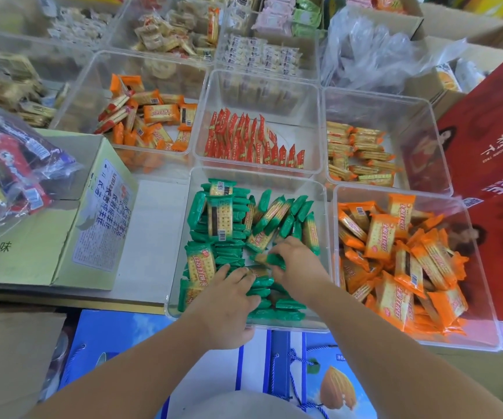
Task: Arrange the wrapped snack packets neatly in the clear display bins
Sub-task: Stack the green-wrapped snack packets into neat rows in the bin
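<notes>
Clearly the sorting of the green bin (274,181) is midway. Its left side holds green packets (229,255) stacked flat in fairly tidy rows, while those toward its back right corner lean loose and tilted. The right grip (297,261), near the bin's middle, pinches one packet (274,259) between thumb and fingertips. The left grip (229,297), at the bin's front, lies flat with straight fingers pressing the front stack and holds nothing. Next, I judge, the pinched packet needs turning flat and sliding against the stacked row while the left steadies it. The wrappers look glossy and probably slippery, with a cracker print between green ends.
</notes>
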Demonstrator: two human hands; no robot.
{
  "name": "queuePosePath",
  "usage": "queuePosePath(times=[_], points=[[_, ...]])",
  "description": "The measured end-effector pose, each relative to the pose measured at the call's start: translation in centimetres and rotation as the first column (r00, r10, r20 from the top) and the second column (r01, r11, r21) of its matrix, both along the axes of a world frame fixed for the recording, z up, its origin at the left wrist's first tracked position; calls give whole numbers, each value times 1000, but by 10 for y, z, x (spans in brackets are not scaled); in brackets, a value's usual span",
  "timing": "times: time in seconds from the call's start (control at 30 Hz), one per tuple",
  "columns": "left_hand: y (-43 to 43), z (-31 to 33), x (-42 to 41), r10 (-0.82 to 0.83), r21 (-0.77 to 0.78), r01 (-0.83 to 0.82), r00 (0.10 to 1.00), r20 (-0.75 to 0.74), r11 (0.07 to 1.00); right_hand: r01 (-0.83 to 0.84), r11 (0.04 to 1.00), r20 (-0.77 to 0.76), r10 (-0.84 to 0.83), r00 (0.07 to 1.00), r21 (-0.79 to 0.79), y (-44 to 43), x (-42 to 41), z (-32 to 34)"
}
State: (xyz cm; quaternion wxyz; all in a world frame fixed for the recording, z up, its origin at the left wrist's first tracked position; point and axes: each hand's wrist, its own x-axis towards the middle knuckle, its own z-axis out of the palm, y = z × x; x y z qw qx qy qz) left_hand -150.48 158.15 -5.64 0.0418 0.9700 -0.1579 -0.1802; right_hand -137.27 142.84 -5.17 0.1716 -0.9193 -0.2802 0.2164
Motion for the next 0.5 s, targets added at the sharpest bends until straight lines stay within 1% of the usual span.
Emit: queuePosePath(times=[0.13,0.2,0.27,0.4,0.5], points=[[1,-1,-3,8,-2,-8,997,71,1000,-69,995,-130,58,990,-78,11,1,-12],[1,-1,-4,13,-13,-11,992,122,1000,-66,995,-226,48,973,-75,15,0,-18],[1,-2,-5,24,-56,-14,982,186,998,-52,996,-317,27,948,-70,19,-2,-25],[1,-4,-9,112,-229,-48,954,278,972,-43,997,-376,13,927,-71,20,-8,-34],[7,2,-7,270,-414,-110,896,352,904,-32,998,-391,8,920,-54,14,-10,-34]])
